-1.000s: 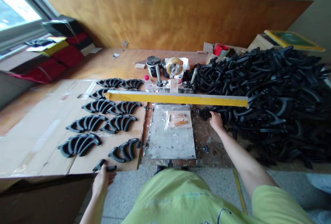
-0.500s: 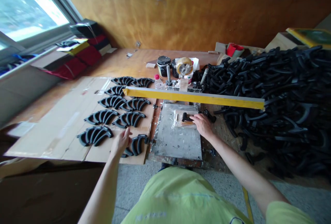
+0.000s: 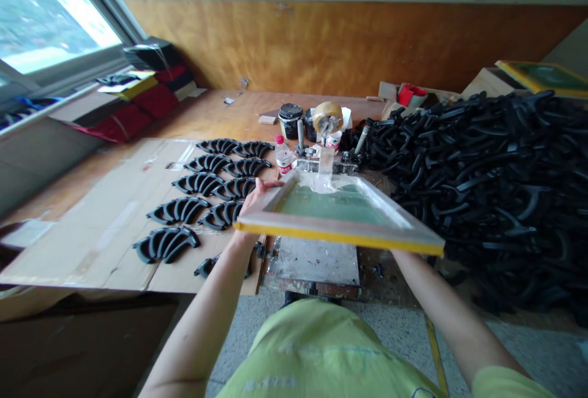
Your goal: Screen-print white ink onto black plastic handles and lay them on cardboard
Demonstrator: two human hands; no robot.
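Observation:
A screen frame (image 3: 340,229) with a yellow front edge and a green mesh (image 3: 333,203) hangs tilted above the grey metal plate (image 3: 316,263). My left hand (image 3: 261,197) grips the left side of the frame, its fingers over the top edge. The right forearm reaches under the frame's right part, and my right hand is hidden beneath it. Curved black parts (image 3: 179,209) lie in fanned groups on the cardboard (image 3: 110,232) to the left.
A big heap of black parts (image 3: 482,165) fills the right side. Behind the frame are a bottle (image 3: 283,156), a dark tub (image 3: 291,121), a tape roll (image 3: 327,117) and metal clamps. Red and black boxes (image 3: 156,101) stand by the window.
The frame has tilted down toward me, hiding the black part on the plate. My left hand has moved from the cardboard to the frame's left side. My right hand has gone out of sight.

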